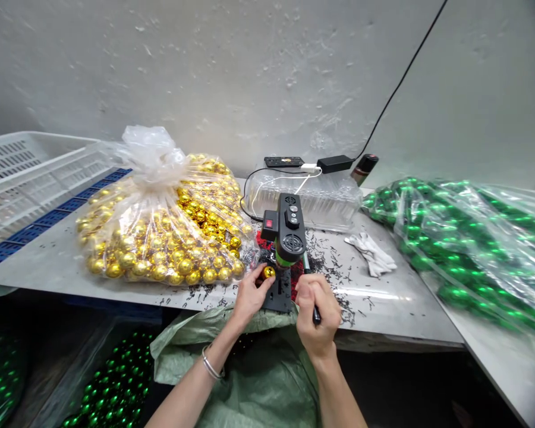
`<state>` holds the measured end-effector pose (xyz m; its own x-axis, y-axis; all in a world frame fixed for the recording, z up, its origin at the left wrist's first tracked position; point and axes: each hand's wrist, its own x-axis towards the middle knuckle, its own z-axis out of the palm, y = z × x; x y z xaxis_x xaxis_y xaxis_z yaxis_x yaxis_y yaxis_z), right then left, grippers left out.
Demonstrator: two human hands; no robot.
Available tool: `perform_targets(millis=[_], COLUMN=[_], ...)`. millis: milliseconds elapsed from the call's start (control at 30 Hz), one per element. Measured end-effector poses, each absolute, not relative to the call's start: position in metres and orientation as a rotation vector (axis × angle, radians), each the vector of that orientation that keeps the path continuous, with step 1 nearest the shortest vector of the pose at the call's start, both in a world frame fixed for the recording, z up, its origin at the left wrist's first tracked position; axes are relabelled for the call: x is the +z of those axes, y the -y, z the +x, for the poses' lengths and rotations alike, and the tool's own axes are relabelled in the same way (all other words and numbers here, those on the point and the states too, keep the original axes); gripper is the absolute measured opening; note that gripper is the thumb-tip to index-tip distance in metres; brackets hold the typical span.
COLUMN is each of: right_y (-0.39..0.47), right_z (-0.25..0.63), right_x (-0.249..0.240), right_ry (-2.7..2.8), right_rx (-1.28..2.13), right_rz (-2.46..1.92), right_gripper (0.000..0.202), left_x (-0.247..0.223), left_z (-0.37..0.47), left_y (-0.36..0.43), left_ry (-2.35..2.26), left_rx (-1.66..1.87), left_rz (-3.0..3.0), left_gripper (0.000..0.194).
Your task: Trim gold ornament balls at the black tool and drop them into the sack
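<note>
Between the thumb and fingers of my left hand (252, 295) is a shiny gold ball (268, 272), held close under the head of a small black bench machine (291, 223). The machine has a red switch and round vents on top. My right hand (317, 312) is wrapped around the black grip of a lever handle (316, 315) on the machine's right side. A dark base plate (279, 294) lies under the machine head. Many small black bits are scattered around it on the table.
A clear bag of gold balls (160, 238) stands left, beside a white crate (40, 148). Bags of green balls (463, 238) lie right. Behind are a clear plastic box (325, 205) and a power adapter (334, 163). A white glove (371, 252) lies right; a green sack (267, 374) hangs at the front edge.
</note>
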<state>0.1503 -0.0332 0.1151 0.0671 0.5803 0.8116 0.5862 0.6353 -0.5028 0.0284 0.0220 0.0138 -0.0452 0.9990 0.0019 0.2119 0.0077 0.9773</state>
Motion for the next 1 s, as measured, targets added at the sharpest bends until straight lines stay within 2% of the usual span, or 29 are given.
perform_targets(millis=[200, 400, 800, 1000], right_y=[0.034, 0.036, 0.022, 0.019], right_z=[0.152, 0.150, 0.150, 0.150], right_x=[0.115, 0.112, 0.040, 0.031], right_ry=[1.618, 1.588, 1.544, 1.623], right_rx=[-0.011, 0.008, -0.191, -0.236], right_rz=[-0.988, -0.989, -0.894, -0.883], right_gripper=[0.024, 0.025, 0.031, 0.030], left_x=[0.009, 0.006, -0.005, -0.005], left_z=[0.030, 0.026, 0.028, 0.029], left_y=[-0.015, -0.015, -0.016, -0.018], left_ry=[-1.455, -1.451, -1.452, -1.442], left_rx=[1.120, 1.082, 1.137, 1.160], left_rz=[1.755, 1.847, 1.909, 1.911], left_gripper=[0.033, 0.032, 0.034, 0.033])
